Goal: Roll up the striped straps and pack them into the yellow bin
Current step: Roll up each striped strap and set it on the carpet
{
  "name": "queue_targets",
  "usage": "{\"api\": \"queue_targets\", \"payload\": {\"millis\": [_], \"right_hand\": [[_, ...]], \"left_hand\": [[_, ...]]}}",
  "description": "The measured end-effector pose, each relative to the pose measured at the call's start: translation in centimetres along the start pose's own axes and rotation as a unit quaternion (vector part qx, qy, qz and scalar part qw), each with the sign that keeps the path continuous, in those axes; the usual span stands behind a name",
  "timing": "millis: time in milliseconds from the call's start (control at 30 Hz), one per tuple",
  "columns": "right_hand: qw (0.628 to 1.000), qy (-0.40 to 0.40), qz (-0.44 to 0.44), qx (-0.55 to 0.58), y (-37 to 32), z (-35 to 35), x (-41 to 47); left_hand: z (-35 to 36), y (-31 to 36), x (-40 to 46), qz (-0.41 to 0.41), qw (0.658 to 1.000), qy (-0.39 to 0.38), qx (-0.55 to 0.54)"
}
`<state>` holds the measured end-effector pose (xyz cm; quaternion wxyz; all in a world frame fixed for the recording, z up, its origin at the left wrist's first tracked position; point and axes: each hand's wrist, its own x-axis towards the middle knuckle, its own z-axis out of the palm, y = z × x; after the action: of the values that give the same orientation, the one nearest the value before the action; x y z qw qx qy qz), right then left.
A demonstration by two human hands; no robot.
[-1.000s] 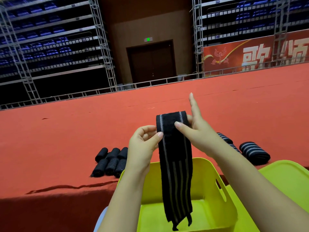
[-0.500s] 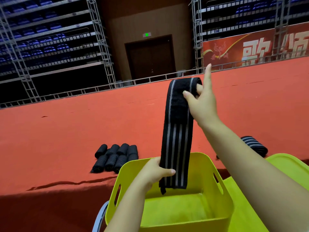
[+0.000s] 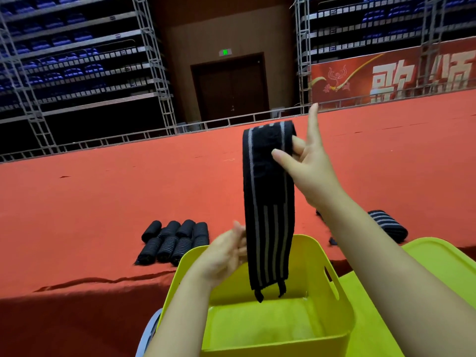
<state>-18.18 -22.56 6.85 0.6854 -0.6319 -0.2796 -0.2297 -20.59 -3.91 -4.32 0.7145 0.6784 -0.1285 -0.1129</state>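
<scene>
1. The right hand point(image 3: 307, 167) is pinching the top end of a striped strap point(image 3: 268, 202) between thumb and curled fingers, with the forefinger sticking straight up, at about one o'clock in the view.
2. The strap is hanging straight down at full length, its loose bottom end with two small tabs dangling just inside the yellow bin point(image 3: 322, 266) at six o'clock.
3. The left hand point(image 3: 226, 253) is hovering beside the strap's lower left edge at about seven o'clock; its fingers are blurred, so I cannot tell whether they are touching or gripping the cloth.
4. The strap is looking light, soft and limp, probably stretchy, so it is likely to sag and twist if held at one end only; taking the bottom end flat between thumb and fingers seems the best start for a tight roll.
5. Eight rolled straps point(image 3: 172, 240) are lying in two rows on the red table point(image 3: 77, 215) at nine o'clock, outside the bin.
6. Another loose strap point(image 3: 389, 225) is lying at three o'clock, beside a yellow lid point(image 3: 438, 256).
</scene>
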Motion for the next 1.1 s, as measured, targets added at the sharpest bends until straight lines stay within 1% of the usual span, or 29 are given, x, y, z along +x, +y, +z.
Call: {"api": "queue_targets", "payload": {"millis": [67, 133, 200, 267, 333, 400, 433, 467, 500, 600, 667, 700, 733, 800, 900, 1000, 1100], "right_hand": [[0.999, -0.052, 0.004, 0.009, 0.0, 0.6, -1.8], [0.994, -0.106, 0.029, 0.025, 0.6, 0.8, -3.6], [0.985, -0.159, 0.057, 0.028, 1.4, 0.7, -5.4], [0.977, -0.192, 0.085, 0.03, 2.4, 0.3, -7.0], [0.968, -0.213, 0.131, 0.027, 3.7, -0.3, -8.1], [0.953, -0.246, 0.175, 0.007, 4.4, -0.6, -8.7], [0.948, -0.26, 0.184, 0.007, 4.5, -0.7, -8.9], [0.948, -0.261, 0.182, 0.017, 4.5, -0.6, -8.9], [0.953, -0.247, 0.174, 0.03, 4.3, -0.5, -8.7], [0.976, -0.135, 0.158, 0.072, 3.3, 0.0, -7.7], [0.985, -0.047, 0.152, 0.067, 3.0, 0.0, -7.3], [0.987, -0.016, 0.15, 0.057, 2.9, -0.2, -7.3], [0.988, -0.002, 0.148, 0.044, 3.0, -0.3, -7.3], [0.989, -0.009, 0.143, 0.024, 3.1, -0.5, -7.7], [0.989, -0.027, 0.145, 0.02, 3.3, -0.3, -8.5], [0.986, -0.052, 0.157, 0.013, 3.2, -0.3, -9.0], [0.976, -0.103, 0.193, -0.002, 3.0, -0.6, -9.2]], "left_hand": [[0.0, 1.4, 0.2, 0.039, 0.996, 0.005, -0.074], [0.0, 2.8, 0.2, 0.07, 0.988, 0.026, -0.135], [-0.2, 3.7, 0.3, 0.08, 0.979, 0.053, -0.178], [0.1, 4.4, 0.1, 0.082, 0.976, 0.092, -0.181], [0.4, 4.9, 0.0, 0.094, 0.976, 0.135, -0.141], [0.7, 5.0, -0.1, 0.112, 0.975, 0.158, -0.113], [1.0, 5.0, -0.2, 0.117, 0.974, 0.158, -0.111], [1.3, 4.9, -0.5, 0.123, 0.975, 0.153, -0.107], [1.6, 4.9, -0.8, 0.127, 0.976, 0.147, -0.098], [2.6, 4.0, -1.6, 0.129, 0.981, 0.131, -0.056], [3.0, 2.9, -2.1, 0.122, 0.985, 0.116, -0.037], [3.1, 2.3, -2.2, 0.116, 0.987, 0.111, -0.028], [3.2, 1.8, -2.4, 0.109, 0.988, 0.106, -0.02], [3.3, 1.2, -2.7, 0.101, 0.99, 0.097, -0.011], [3.5, 1.1, -3.2, 0.112, 0.989, 0.1, -0.004], [3.7, 1.4, -3.3, 0.145, 0.978, 0.145, 0.046], [3.9, 1.4, -3.3, 0.164, 0.97, 0.174, 0.046]]}}
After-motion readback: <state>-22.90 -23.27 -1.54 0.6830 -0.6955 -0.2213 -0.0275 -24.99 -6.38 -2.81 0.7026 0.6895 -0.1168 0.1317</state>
